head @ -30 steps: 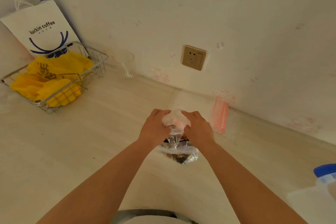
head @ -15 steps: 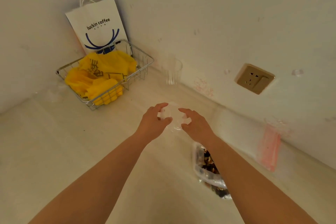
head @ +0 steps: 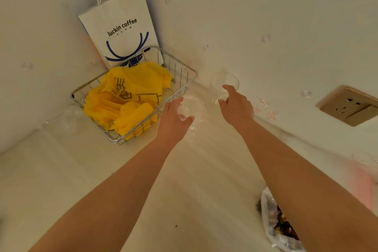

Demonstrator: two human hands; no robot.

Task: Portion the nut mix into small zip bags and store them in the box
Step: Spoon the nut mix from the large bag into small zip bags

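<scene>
Both hands have moved toward the wall. Left hand (head: 173, 120) pinches a clear cup (head: 191, 108); right hand (head: 235, 106), fingers loose, touches another cup (head: 224, 83). Nut bag (head: 274, 229) lies on table (head: 102, 170), near right.

two bare hands, left hand (head: 173, 120) and right hand (head: 235, 106). two clear plastic cups, one cup (head: 191, 108) near the left hand, another cup (head: 224, 84) far right. one wire basket (head: 184, 71), one paper bag (head: 122, 30), one nut mix bag (head: 274, 229), one wall socket (head: 349, 106).
</scene>
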